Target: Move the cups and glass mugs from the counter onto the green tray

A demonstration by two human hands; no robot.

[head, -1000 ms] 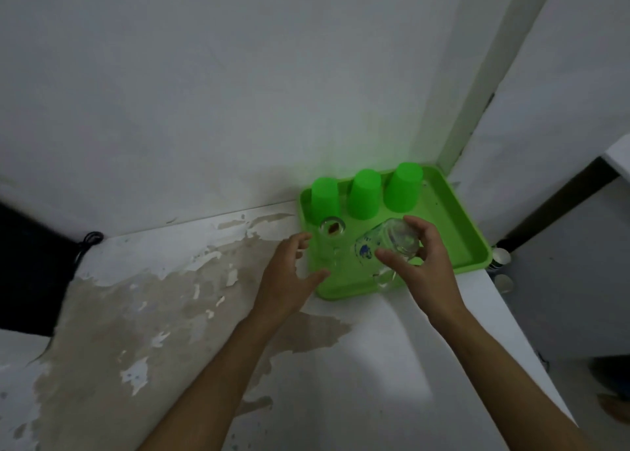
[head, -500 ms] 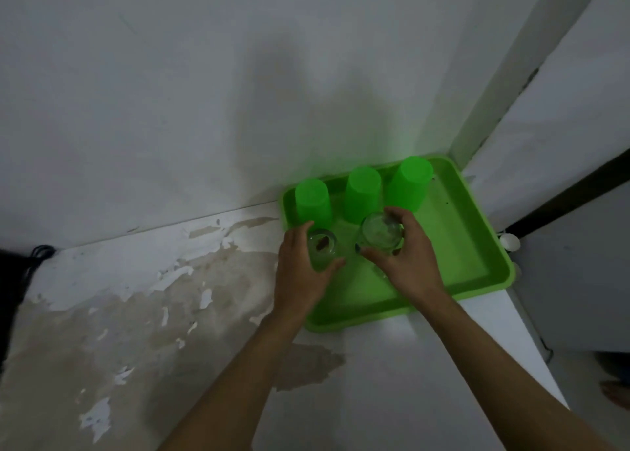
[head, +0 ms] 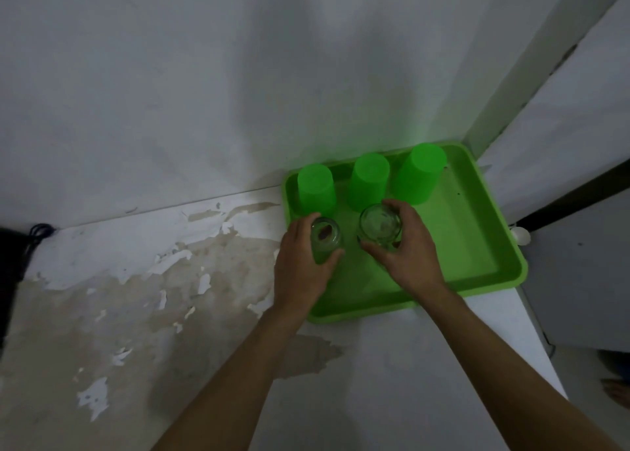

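From the camera on the person's head, I am looking down at a green tray (head: pixel 477 270) sitting in the corner of a white counter (head: pixel 153 297) with peeling paint. Three green cups (head: pixel 370 182) are standing upside down in a row along the far side of the tray. Just in front of them, two glass mugs are sitting on the tray floor, side by side but not touching. The left hand (head: pixel 300 270) is curling its fingers and thumb around the left glass mug (head: pixel 326 241), holding its side. The right hand (head: pixel 405 249) is wrapping around the right glass mug (head: pixel 380 227) in the same way, fingers on the far side and thumb on the near side. I cannot see any handles, so I cannot tell which way they are pointing. The glass looks hard and smooth, so I think it may be slippery, and it can break if it bumps its neighbour. Holding each one around the middle looks safest. The plastic cups are probably very light and easy to tip. No cups are showing on the counter now.
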